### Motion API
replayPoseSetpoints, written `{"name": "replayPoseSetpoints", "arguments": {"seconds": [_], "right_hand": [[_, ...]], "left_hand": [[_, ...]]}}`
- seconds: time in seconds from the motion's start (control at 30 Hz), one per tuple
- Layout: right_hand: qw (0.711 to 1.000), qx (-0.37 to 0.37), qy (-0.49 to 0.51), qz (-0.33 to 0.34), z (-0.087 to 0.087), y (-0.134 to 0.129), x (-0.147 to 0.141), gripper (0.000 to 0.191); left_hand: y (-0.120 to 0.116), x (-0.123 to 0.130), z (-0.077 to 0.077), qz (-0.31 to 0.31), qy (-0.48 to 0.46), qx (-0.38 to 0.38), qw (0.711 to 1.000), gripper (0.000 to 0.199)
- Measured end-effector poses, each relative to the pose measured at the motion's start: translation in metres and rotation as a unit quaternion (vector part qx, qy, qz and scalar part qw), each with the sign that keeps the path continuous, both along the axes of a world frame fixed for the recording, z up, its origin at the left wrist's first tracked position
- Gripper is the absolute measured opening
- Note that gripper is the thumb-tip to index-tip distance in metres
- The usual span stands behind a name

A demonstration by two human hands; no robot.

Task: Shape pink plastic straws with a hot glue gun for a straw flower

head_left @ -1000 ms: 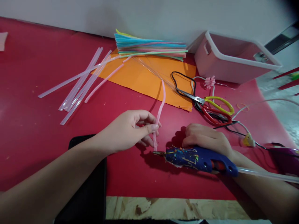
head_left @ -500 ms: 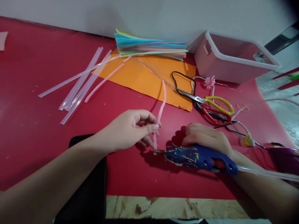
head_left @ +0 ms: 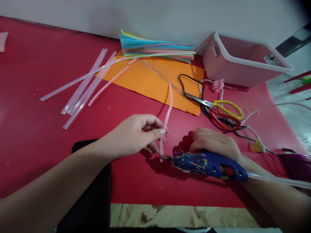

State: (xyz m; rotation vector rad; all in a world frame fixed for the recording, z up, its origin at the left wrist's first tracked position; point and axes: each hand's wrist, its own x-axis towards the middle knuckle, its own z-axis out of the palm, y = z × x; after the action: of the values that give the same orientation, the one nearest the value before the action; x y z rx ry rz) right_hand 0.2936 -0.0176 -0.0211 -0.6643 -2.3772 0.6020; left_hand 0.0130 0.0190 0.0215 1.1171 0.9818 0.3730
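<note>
Across the red table [head_left: 136,186], I see the person's left hand [head_left: 137,137] pinching a slim, fuzzy pink pipe cleaner [head_left: 167,114] between thumb and fingers, its top leaning towards one o'clock. Reading the clock from that pinch, the right hand [head_left: 216,144] sits just past three, curled round a dark-blue plastic glue gun [head_left: 191,161] with a clear stick [head_left: 277,179] poking out behind. Its metal nozzle [head_left: 166,158] crosses the pipe cleaner's lower end, at six; whether they touch is hard to make out. Orange paper [head_left: 148,85] and a bundle of multicoloured pipe cleaners [head_left: 157,48] lie at twelve, translucent glue sticks [head_left: 85,77] at ten, metal scissors with red and yellow handles [head_left: 207,103] at two.
</note>
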Motion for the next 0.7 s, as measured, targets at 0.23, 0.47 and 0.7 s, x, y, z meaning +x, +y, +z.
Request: {"name": "replayPoseSetpoints", "arguments": {"seconds": [0.23,0.47,0.7], "right_hand": [[1.000,0.000,-0.005,0.005,-0.0015,-0.0001,0.0027,0.012],[1.000,0.017,-0.002,-0.001,0.0005,0.0010,-0.0016,0.011],[0.998,0.034,0.048,-0.032,0.0053,-0.0005,0.0046,0.013]], "left_hand": [[0.0015,0.0001,-0.0011,-0.002,-0.022,-0.004,1.000,0.015],[0.0007,-0.0001,-0.0019,-0.011,-0.025,-0.013,1.000,0.014],[0.0006,-0.0011,-0.0021,0.004,-0.043,-0.004,0.999,0.010]]}}
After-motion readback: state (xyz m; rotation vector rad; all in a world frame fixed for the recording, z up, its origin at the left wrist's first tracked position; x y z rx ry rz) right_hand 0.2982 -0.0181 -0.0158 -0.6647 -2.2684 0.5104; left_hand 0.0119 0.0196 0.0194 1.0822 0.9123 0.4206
